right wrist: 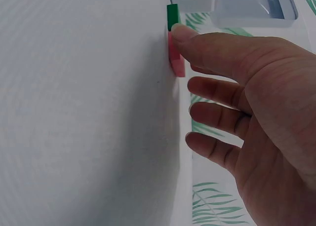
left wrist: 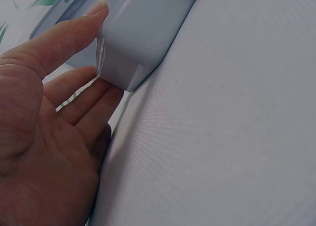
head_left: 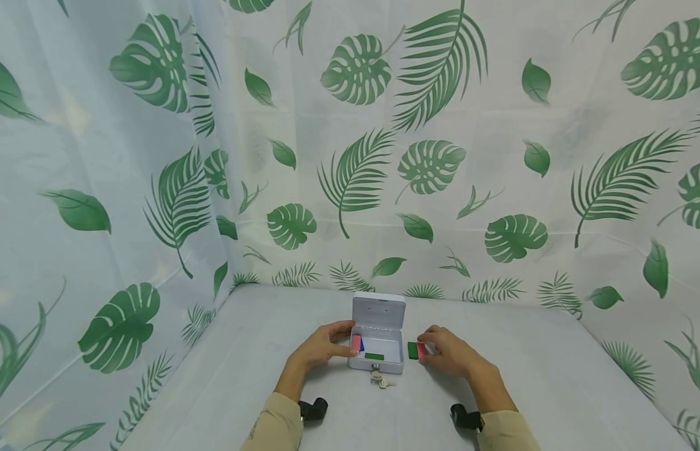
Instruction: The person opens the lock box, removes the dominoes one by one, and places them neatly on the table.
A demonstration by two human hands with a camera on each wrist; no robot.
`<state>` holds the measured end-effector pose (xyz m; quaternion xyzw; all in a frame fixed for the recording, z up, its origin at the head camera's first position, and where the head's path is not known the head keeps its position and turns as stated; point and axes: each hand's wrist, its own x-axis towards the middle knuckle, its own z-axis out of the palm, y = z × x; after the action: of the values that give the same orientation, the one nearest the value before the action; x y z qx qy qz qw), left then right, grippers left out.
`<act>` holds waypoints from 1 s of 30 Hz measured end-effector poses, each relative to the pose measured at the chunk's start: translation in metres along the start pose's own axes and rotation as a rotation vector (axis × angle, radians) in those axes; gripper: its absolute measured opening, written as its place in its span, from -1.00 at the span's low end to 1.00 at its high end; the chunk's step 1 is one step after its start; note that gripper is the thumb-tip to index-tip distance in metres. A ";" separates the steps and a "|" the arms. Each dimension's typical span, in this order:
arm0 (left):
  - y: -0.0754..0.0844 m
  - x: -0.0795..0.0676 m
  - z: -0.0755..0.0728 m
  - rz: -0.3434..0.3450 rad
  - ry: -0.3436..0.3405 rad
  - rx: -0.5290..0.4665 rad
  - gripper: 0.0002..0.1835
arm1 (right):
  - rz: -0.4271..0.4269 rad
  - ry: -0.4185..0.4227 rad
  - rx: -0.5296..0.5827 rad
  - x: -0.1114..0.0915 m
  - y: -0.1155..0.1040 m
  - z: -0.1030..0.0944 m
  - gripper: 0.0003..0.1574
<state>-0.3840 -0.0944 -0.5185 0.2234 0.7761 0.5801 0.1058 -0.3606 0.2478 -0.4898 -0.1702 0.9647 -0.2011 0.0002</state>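
Observation:
A small white cash box (head_left: pixel 383 368) stands on the table with its lid (head_left: pixel 378 311) raised. Inside are a pink-red block (head_left: pixel 356 343), a blue block (head_left: pixel 362 345) and a green block (head_left: pixel 375 356). My left hand (head_left: pixel 321 346) holds the box's left side; in the left wrist view, the thumb lies at the rim and fingers touch the outer wall. Right of the box, my right hand (head_left: pixel 448 352) pinches a red block (right wrist: pixel 175 56) between thumb and forefinger, its other fingers loosely bent. Against that block's left end is a green block (head_left: pixel 412 350).
Keys (head_left: pixel 382 379) hang from the lock at the box's front. The table (head_left: pixel 372 416) has a white cover. Leaf-printed white curtains (head_left: pixel 304 188) rise behind it and at both sides. A black wrist camera (head_left: pixel 314 409) sits on each forearm.

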 end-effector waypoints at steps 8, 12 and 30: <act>-0.001 0.000 0.000 0.000 -0.001 0.006 -0.16 | -0.050 0.045 -0.020 0.001 0.000 -0.003 -0.58; -0.001 0.000 0.000 -0.002 0.000 0.008 -0.16 | -0.062 0.066 -0.011 0.002 -0.003 -0.006 -0.62; 0.001 0.000 -0.001 -0.002 -0.027 -0.022 -0.15 | -0.216 0.192 -0.039 0.003 -0.025 -0.013 -0.62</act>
<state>-0.3846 -0.0951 -0.5167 0.2293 0.7683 0.5856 0.1192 -0.3560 0.2300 -0.4677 -0.2530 0.9401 -0.1964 -0.1169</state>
